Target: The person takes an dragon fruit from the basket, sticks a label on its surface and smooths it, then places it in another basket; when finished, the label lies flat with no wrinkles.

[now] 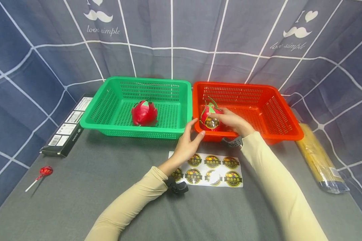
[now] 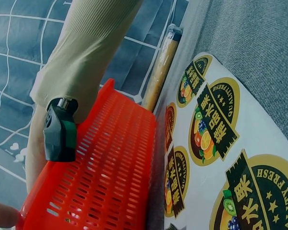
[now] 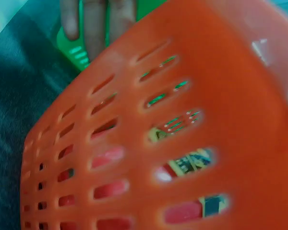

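Sticker sheet (image 1: pixel 203 169) lay on grey table (image 1: pixel 63 201). Left hand (image 1: pixel 185 145), thumb and fingers spread, touched near-left corner of red basket (image 1: pixel 274 135). Inside it, right hand (image 1: pixel 230 119) gripped labelled dragon fruit (image 1: pixel 212 124). Second dragon fruit (image 1: pixel 144 114) sat in green basket (image 1: pixel 132 131); curtain (image 1: pixel 196 63) hung behind.

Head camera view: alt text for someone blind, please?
A person's right fingers grip a stickered dragon fruit inside a red basket; left fingers touch its rim. Another dragon fruit sits in a green basket alongside. A sticker sheet lies nearer.
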`<state>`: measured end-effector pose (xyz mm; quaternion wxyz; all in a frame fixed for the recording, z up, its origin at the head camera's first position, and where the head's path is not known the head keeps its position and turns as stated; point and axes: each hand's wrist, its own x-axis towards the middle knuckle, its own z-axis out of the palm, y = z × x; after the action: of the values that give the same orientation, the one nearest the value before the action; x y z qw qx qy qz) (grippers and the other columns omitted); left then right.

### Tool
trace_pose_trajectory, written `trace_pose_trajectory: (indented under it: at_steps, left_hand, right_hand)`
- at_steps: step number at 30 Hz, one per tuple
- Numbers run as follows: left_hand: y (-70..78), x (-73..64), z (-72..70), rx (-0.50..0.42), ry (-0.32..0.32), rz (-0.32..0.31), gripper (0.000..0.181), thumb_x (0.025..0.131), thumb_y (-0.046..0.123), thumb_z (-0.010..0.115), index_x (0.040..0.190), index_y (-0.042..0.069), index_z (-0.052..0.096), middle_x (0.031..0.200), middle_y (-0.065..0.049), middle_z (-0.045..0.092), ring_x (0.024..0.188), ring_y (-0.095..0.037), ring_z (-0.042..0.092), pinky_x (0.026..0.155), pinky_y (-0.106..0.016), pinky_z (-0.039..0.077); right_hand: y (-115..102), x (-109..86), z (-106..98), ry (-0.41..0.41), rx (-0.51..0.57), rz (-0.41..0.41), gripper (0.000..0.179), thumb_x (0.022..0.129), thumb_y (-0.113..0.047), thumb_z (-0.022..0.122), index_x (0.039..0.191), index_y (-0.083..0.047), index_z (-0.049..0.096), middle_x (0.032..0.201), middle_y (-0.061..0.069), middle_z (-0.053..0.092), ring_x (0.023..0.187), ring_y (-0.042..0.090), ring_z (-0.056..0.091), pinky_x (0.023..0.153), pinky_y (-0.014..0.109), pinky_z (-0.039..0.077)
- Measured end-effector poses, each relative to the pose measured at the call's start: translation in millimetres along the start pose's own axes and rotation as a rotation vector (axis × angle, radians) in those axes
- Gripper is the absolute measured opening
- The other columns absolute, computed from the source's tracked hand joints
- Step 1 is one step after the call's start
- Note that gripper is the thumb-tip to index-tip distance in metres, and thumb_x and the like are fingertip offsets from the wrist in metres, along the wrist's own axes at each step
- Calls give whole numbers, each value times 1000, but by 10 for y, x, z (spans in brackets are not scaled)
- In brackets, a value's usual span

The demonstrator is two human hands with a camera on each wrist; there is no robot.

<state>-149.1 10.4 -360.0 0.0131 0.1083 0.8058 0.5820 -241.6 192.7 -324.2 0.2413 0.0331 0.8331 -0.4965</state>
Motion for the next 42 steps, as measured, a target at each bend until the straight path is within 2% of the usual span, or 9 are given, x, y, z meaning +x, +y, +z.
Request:
trace_pose_trajectory:
  at_steps: [6,11,17,21,24,30,33,37,42]
  left_hand:
    - [7,-5,8,3,5,-2,57,90,36,51,140,26,26,140,-11,41,127,-24,43,100,-48,37]
    - [18,-9,8,-6,3,-3,57,90,35,52,140,25,26,140,-11,42,127,-23,43,101,-48,36]
    - [53,-17,-20,15,-9,-20,58,90,35,52,140,25,26,138,-11,45,125,-24,45,100,-47,37]
    - [87,-25,-61,35,-32,-57,55,92,36,49,141,26,25,138,-14,43,124,-28,46,99,-45,39]
    - [129,-34,-109,45,-78,-95,57,93,35,47,143,27,22,137,-15,44,121,-28,49,97,-43,41]
    - [232,-131,-267,120,-207,-175,68,88,42,52,145,28,16,131,-13,50,112,-25,56,92,-45,43]
    - [260,-238,-363,161,-232,-146,69,87,42,53,144,23,19,131,-13,50,109,-26,58,90,-45,45]
    - [243,-405,-541,194,-170,-74,61,88,35,56,139,18,29,124,-13,56,100,-24,62,81,-40,50]
    - [166,-555,-852,187,25,-46,41,88,27,58,124,12,46,106,-11,63,87,-21,63,72,-31,50]
  right_hand:
    - [-11,-20,18,95,-23,-53,72,90,-42,48,143,-5,17,134,17,40,113,27,47,97,40,41]
    - [-19,-45,25,191,-163,-99,67,92,-49,37,139,-2,27,129,20,44,114,30,47,98,44,39]
    - [-39,-80,40,397,-274,-209,65,92,-52,34,132,-2,42,129,19,50,120,32,45,102,47,34]
    - [-59,-120,75,515,-203,-350,54,92,-46,41,122,-4,54,119,16,59,112,27,54,97,42,39]
    - [-60,-161,125,549,-101,-447,41,92,-37,47,112,-4,60,109,16,64,101,24,60,90,35,46]
    - [-115,-261,281,439,125,-552,32,93,-25,49,107,2,59,103,22,64,89,19,66,84,31,51]
    - [-169,-329,388,374,175,-564,33,94,-26,47,108,2,59,101,19,65,87,12,65,88,34,49]
    - [-251,-407,585,291,270,-569,32,94,-23,48,108,3,58,90,6,68,81,8,65,88,34,49]
    - [-337,-475,849,201,366,-586,28,92,-18,51,107,4,57,79,-7,66,78,8,66,85,31,51]
